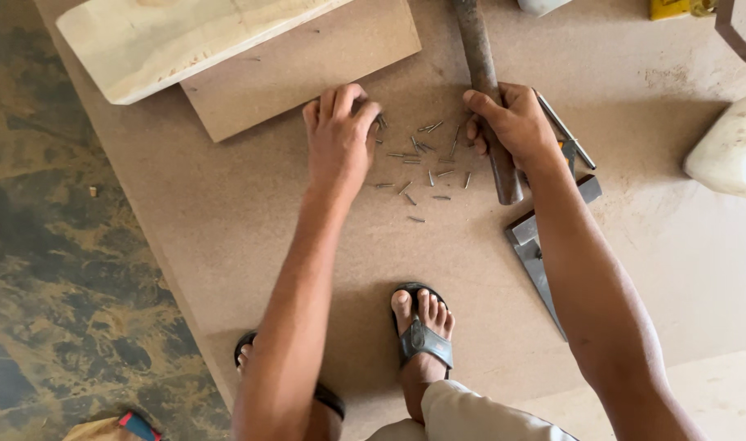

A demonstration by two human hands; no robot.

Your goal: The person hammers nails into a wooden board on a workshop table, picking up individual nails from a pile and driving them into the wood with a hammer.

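On the brown board [226, 212], left-hand fingers [340, 102] bunched on nails [418, 159], right-hand fingers [491, 106] around handle [483, 65].

Packages: none can be made out with certainty anywhere in view.
Possible container: a yellow boxy object [671, 8] sits at the top edge, right of centre, cut off by the frame; whether it is a package or a tool cannot be told.
White item at top edge: a small white rounded object [541, 6] is just left of the yellow one, mostly out of frame; its kind is unclear.
Labels: none visible on any surface.
Signs: none.
Screens: none.
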